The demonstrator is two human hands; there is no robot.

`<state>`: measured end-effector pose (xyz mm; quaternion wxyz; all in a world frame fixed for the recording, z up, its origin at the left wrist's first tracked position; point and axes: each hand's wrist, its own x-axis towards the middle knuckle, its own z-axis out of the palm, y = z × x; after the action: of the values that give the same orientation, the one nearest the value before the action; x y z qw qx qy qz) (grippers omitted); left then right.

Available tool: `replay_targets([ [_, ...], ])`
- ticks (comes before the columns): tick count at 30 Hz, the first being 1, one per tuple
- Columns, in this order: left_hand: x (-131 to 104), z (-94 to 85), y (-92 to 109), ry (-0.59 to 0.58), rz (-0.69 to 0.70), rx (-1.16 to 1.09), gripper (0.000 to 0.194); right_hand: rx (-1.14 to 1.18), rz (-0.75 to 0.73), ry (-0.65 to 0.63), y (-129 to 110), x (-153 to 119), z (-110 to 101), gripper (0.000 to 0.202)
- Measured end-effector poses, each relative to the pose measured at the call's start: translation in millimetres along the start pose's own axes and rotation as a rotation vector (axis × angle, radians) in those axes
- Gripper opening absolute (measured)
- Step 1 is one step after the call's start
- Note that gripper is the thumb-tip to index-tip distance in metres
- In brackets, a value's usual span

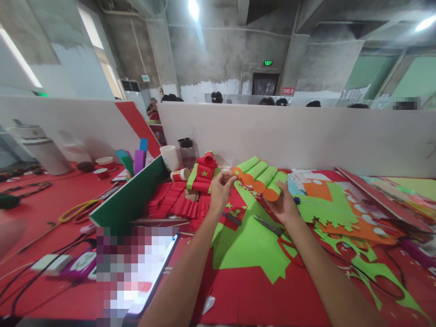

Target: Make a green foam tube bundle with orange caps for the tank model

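Observation:
A row of several green paper rolls (256, 171) with orange ends is held above the table, tilted toward me. My right hand (283, 205) grips the row at its right end, thumb on the nearest roll. A small green star (237, 172) shows on the orange end of the leftmost roll. My left hand (223, 187) is closed in a pinch right beside that star; what lies between the fingertips is too small to make out. Below lie a green sheet (238, 250), scissors (269, 225) with red handles, and a red piece with green stars (235, 206).
Folded red strips (166, 200) and a red-and-green paper model (204, 173) stand left of my hands. A phone (150, 272) lies at the front left, by a green board (129, 195). Green and orange offcuts (361, 254) spread on the right. A white partition (289, 136) closes the back.

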<state>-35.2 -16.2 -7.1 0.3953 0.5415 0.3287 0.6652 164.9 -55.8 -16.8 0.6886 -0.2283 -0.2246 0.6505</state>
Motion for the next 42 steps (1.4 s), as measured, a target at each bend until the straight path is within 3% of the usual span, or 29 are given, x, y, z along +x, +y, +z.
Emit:
replay_targets([
  [7, 3.4, -3.1, -7.6, -0.035, 0.051, 0.158, 0.017, 0.009, -0.004, -0.057, 3.5, 0.5, -0.3, 0.032],
  [13, 6.8, -6.1, -17.0, -0.006, -0.011, 0.007, 0.018, -0.001, -0.028, -0.022, -0.3, -0.8, 1.7, 0.032],
  [23, 12.3, -13.4, -11.3, 0.28, -0.176, -0.445, 0.03, 0.101, 0.044, 0.008, -11.0, 6.3, -11.9, 0.029],
  [31, 15.6, -18.4, -16.9, 0.359, -0.134, -0.314, 0.034, 0.222, 0.198, -0.073, -23.6, 7.6, -17.2, 0.03],
  [36, 17.0, -21.0, -19.8, 0.302, -0.006, -0.179, 0.032, 0.21, 0.241, -0.094, -26.3, 4.0, -13.3, 0.026],
  [42, 9.5, -10.5, -3.0, 0.039, 0.003, -0.099, 0.026, 0.071, 0.123, 0.027, -20.3, 4.4, -12.9, 0.026],
])
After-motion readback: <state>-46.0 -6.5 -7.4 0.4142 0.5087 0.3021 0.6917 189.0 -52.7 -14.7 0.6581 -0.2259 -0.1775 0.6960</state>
